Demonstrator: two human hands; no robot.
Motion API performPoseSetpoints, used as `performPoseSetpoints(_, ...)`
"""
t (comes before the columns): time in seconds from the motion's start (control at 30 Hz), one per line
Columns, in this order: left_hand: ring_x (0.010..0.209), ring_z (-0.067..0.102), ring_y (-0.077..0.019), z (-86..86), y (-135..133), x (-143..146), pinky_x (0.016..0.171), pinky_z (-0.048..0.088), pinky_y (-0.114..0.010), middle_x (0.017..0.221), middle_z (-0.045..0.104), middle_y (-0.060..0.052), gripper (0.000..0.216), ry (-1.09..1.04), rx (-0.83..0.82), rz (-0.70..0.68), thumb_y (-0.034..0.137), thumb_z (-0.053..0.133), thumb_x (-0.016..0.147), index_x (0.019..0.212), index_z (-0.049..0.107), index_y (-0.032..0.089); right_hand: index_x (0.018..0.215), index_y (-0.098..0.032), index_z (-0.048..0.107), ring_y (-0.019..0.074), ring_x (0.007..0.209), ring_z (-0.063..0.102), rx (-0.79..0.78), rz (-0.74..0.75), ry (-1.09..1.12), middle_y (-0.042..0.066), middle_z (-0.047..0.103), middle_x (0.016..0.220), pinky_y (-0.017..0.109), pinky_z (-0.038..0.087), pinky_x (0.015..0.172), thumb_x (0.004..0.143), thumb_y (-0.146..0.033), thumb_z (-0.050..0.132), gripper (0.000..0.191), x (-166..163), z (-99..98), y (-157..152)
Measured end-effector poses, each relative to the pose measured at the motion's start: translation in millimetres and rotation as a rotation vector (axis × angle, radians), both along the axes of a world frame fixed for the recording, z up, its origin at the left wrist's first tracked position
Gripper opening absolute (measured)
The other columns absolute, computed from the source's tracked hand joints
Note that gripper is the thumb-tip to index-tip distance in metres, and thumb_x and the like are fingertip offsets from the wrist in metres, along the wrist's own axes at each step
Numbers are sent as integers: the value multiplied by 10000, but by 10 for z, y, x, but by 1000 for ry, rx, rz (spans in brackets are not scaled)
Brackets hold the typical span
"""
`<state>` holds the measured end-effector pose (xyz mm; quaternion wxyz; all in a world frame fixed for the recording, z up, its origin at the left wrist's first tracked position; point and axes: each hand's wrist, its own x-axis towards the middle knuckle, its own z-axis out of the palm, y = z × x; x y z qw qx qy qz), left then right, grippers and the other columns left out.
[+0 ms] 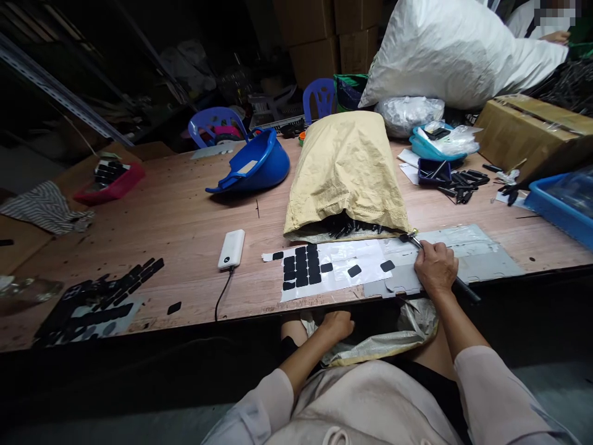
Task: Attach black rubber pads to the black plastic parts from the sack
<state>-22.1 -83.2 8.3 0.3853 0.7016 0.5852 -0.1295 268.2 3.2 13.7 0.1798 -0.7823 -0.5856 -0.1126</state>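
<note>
My right hand (435, 269) rests on the table's near edge, closed round a thin black tool (466, 290) whose metal tip (410, 238) points at the mouth of a tan sack (345, 170). My left hand (337, 324) is below the table edge, fingers curled on a woven bag (407, 321) in my lap; I cannot make out what it grips beyond the bag. A white backing sheet (345, 262) with several black adhesive pads (302, 269) lies between the hands. Small black parts (352, 227) spill from the sack's mouth.
A white power bank (231, 249) with a cable lies left of the sheet. More black pads (104, 296) sit at far left. A blue basin (257, 167), red tray (111, 182), blue crate (558, 204), cardboard box (519, 127) and big white sack (454, 52) ring the table. Another person's hand (553, 37) shows at top right.
</note>
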Motion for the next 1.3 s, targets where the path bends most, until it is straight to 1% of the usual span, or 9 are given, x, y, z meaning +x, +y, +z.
performPoseSetpoints(0.13,907,764,-231,401,104,-79,811,570,-302,992,822,-60,299,-346,-152,-162,470,712,955,1069,812,213,1262,-201,759,249,930,460,10,5,1,135,625,1055,360,237,753,988,-263,572,338,10,-17,1)
performPoseSetpoints(0.2,781,731,-187,605,355,-102,732,549,-278,923,808,-44,360,-510,-136,-94,502,642,997,1061,815,193,1257,-199,761,252,933,465,19,5,1,136,625,1049,363,249,756,972,-255,579,342,12,-26,4)
performPoseSetpoints(0.23,780,718,-181,683,528,-104,738,546,-277,932,802,-45,346,-527,3,-6,478,633,1004,1053,816,188,1254,-199,761,253,934,465,23,5,1,135,624,1047,363,254,757,962,-250,587,344,12,-29,6)
performPoseSetpoints(0.37,1010,710,-235,769,1317,-44,897,559,-324,1115,756,-101,235,-250,673,323,286,670,985,1160,797,194,1243,-197,761,249,928,463,30,8,-5,133,626,1040,361,251,751,962,-248,586,335,7,-31,7)
performPoseSetpoints(0.53,1195,692,-312,646,1808,116,975,560,-372,1264,714,-161,246,50,714,326,229,665,980,1185,795,191,1242,-195,756,248,929,460,22,13,7,131,624,1042,359,247,749,955,-244,603,329,-14,3,-4)
performPoseSetpoints(0.73,1181,701,-354,701,1687,29,905,547,-397,1226,742,-176,211,134,678,366,278,673,974,1108,804,180,1241,-191,757,247,920,458,9,6,3,135,636,1049,364,221,739,1026,-270,522,328,-33,42,-11)
performPoseSetpoints(0.87,1058,717,-296,683,1411,-187,835,530,-355,1117,762,-115,111,38,721,400,246,712,944,1017,782,198,1240,-194,756,250,926,460,5,1,-3,134,635,1055,365,219,742,1021,-267,525,327,-37,39,-7)
performPoseSetpoints(1.1,946,664,-210,314,1030,23,873,533,-324,976,728,-26,104,-432,646,37,204,796,874,966,755,230,1246,-193,757,249,933,468,2,-15,-15,132,629,1063,360,221,751,1025,-275,518,336,-36,27,3)
performPoseSetpoints(1.3,984,647,-236,80,1073,241,937,528,-374,981,715,-38,169,-498,699,56,219,847,841,992,772,234,1247,-196,761,247,928,460,5,-19,23,132,629,1058,363,245,765,998,-278,558,331,-35,30,-3)
